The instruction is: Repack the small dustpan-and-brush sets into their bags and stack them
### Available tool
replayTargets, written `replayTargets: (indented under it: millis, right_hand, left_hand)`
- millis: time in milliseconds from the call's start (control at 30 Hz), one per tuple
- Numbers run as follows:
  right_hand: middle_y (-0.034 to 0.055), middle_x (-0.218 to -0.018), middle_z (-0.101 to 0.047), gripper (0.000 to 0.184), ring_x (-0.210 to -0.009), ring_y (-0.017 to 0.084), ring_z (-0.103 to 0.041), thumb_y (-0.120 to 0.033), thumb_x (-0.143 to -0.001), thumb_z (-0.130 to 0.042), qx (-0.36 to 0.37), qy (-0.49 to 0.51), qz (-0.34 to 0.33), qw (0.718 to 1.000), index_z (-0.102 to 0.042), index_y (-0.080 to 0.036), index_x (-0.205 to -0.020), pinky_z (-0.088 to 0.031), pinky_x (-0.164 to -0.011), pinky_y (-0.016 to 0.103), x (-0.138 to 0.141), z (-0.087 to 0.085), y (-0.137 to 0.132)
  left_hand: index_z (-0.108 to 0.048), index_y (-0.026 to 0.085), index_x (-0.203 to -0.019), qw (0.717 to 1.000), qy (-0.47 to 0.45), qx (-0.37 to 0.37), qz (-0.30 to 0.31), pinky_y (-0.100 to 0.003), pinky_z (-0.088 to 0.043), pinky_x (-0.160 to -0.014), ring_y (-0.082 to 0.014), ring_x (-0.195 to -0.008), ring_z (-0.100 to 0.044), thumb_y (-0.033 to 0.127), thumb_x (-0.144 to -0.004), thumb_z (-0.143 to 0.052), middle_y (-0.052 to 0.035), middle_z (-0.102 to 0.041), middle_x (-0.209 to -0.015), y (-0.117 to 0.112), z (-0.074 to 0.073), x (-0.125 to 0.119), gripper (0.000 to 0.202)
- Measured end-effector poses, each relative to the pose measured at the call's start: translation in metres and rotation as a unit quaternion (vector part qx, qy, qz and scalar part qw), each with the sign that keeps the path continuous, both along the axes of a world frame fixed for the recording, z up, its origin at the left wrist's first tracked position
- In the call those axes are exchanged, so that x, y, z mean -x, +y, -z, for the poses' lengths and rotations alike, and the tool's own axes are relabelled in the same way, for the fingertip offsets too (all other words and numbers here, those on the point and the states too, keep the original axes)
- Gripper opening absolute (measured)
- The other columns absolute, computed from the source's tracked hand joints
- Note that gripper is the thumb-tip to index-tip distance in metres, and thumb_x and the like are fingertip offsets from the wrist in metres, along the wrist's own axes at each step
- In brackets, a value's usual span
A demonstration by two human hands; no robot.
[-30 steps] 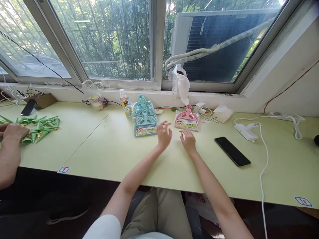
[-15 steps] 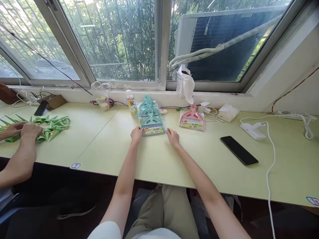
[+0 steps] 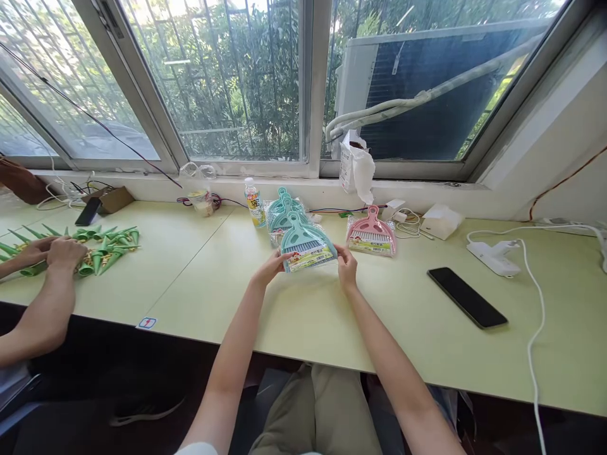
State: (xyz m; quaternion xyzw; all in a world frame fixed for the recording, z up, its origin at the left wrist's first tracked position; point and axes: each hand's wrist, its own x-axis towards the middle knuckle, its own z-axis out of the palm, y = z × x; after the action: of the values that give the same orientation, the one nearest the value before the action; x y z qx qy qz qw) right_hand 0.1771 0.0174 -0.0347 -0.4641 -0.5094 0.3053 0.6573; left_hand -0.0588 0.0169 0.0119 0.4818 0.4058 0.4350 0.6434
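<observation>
Between my two hands is a teal dustpan and brush set (image 3: 307, 243) in clear wrap with a printed label. It is lifted off the table and tilted. My left hand (image 3: 270, 266) pinches its lower left corner, and my right hand (image 3: 346, 261) grips the right edge. Just behind it, more wrapped teal dustpan sets (image 3: 281, 212) lie in an overlapping pile; how many is partly hidden. A pink dustpan and brush set (image 3: 371, 235), wrapped the same way, lies to the right of my right hand.
A drink bottle (image 3: 255, 203) and a plastic cup (image 3: 203, 201) stand near the window wall. A black phone (image 3: 467, 297) and a white power strip (image 3: 493, 256) with a cable lie right. At left, a co-worker's hands (image 3: 64, 253) touch green cones (image 3: 111, 249).
The front teal dustpan set has come up off the pile, toward me and slightly right, in both hands. My fingers have closed on its edges. The pink set stays put.
</observation>
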Motion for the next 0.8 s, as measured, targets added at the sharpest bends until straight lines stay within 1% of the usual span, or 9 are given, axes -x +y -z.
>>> replayTargets:
  millis: [100, 200, 267, 333, 433, 500, 633, 700, 800]
  right_hand:
    - [0.0095, -0.119, -0.063, 0.046, -0.111, 0.02, -0.057, -0.016, -0.075, -0.04, -0.034, -0.095, -0.004, 0.995, -0.057, -0.017, -0.118, -0.044, -0.097, 0.04, 0.0, -0.003, -0.003]
    - [0.0134, -0.128, -0.053, 0.041, -0.124, 0.024, -0.045, -0.019, -0.082, -0.043, -0.079, -0.198, 0.121, 0.97, -0.049, -0.018, -0.122, -0.036, -0.104, 0.047, 0.001, -0.006, -0.01]
    - [0.0141, -0.12, -0.054, 0.031, -0.119, 0.024, -0.046, -0.023, -0.087, -0.043, -0.095, -0.241, 0.163, 0.952, -0.05, -0.018, -0.116, -0.037, -0.102, 0.047, 0.003, -0.01, -0.016]
    - [0.012, -0.109, -0.057, 0.024, -0.109, 0.023, -0.052, -0.025, -0.092, -0.038, -0.112, -0.284, 0.103, 0.947, -0.053, -0.02, -0.11, -0.042, -0.096, 0.043, 0.007, -0.013, -0.021]
    - [0.0101, -0.105, -0.058, 0.027, -0.104, 0.021, -0.054, -0.025, -0.095, -0.032, -0.139, -0.358, -0.006, 0.923, -0.057, -0.023, -0.106, -0.045, -0.092, 0.039, 0.014, -0.014, -0.024]
    - [0.0108, -0.102, -0.058, 0.029, -0.102, 0.023, -0.053, -0.026, -0.096, -0.033, -0.135, -0.394, 0.008, 0.909, -0.061, -0.022, -0.1, -0.044, -0.091, 0.04, 0.016, -0.013, -0.023]
    - [0.0123, -0.091, -0.057, 0.034, -0.094, 0.026, -0.051, -0.031, -0.095, -0.037, -0.082, -0.432, 0.107, 0.892, -0.066, -0.019, -0.083, -0.043, -0.087, 0.045, 0.01, -0.009, -0.018]
    - [0.0114, -0.086, -0.057, 0.035, -0.091, 0.025, -0.051, -0.031, -0.095, -0.036, -0.067, -0.437, 0.102, 0.891, -0.066, -0.019, -0.08, -0.043, -0.085, 0.042, 0.006, -0.007, -0.015]
    - [0.0088, -0.079, -0.058, 0.034, -0.085, 0.023, -0.053, -0.029, -0.096, -0.035, -0.041, -0.437, 0.056, 0.897, -0.064, -0.021, -0.081, -0.045, -0.079, 0.037, 0.005, -0.005, -0.012]
  left_hand:
    - [-0.053, 0.023, -0.121, 0.996, -0.038, 0.02, -0.073, -0.03, -0.053, -0.076, -0.021, -0.091, -0.067, 0.041, -0.069, -0.073, -0.0062, -0.069, -0.103, 0.003, 0.01, -0.013, 0.058]
    - [-0.05, 0.023, -0.123, 0.987, -0.088, 0.011, -0.134, -0.031, -0.053, -0.08, -0.02, -0.093, -0.066, 0.037, -0.067, -0.075, -0.0039, -0.069, -0.106, 0.006, 0.019, -0.027, 0.062]
    - [-0.05, 0.023, -0.123, 0.982, -0.105, 0.01, -0.16, -0.031, -0.052, -0.08, -0.0199, -0.095, -0.066, 0.035, -0.066, -0.077, -0.0036, -0.068, -0.108, 0.006, 0.023, -0.034, 0.064]
    - [-0.049, 0.024, -0.123, 0.98, -0.104, 0.005, -0.169, -0.031, -0.052, -0.078, -0.0205, -0.097, -0.065, 0.034, -0.063, -0.079, -0.0034, -0.068, -0.11, 0.005, 0.025, -0.039, 0.067]
    - [-0.048, 0.026, -0.124, 0.982, -0.096, -0.017, -0.164, -0.03, -0.052, -0.075, -0.0215, -0.099, -0.064, 0.035, -0.062, -0.08, -0.0028, -0.067, -0.114, 0.003, 0.026, -0.042, 0.07]
    - [-0.048, 0.027, -0.124, 0.982, -0.097, -0.035, -0.161, -0.03, -0.051, -0.074, -0.0213, -0.099, -0.064, 0.036, -0.062, -0.08, -0.002, -0.066, -0.115, 0.002, 0.027, -0.043, 0.07]
    - [-0.05, 0.027, -0.121, 0.98, -0.101, -0.035, -0.167, -0.032, -0.051, -0.078, -0.0217, -0.098, -0.064, 0.037, -0.063, -0.079, -0.0012, -0.069, -0.107, 0.003, 0.029, -0.044, 0.066]
    - [-0.05, 0.027, -0.121, 0.98, -0.101, -0.031, -0.166, -0.033, -0.051, -0.08, -0.0218, -0.098, -0.064, 0.037, -0.063, -0.079, -0.0009, -0.069, -0.105, 0.004, 0.03, -0.043, 0.065]
    - [-0.047, 0.028, -0.124, 0.983, -0.098, -0.036, -0.152, -0.034, -0.05, -0.083, -0.0211, -0.101, -0.064, 0.037, -0.063, -0.079, -0.0006, -0.068, -0.109, 0.004, 0.031, -0.044, 0.069]
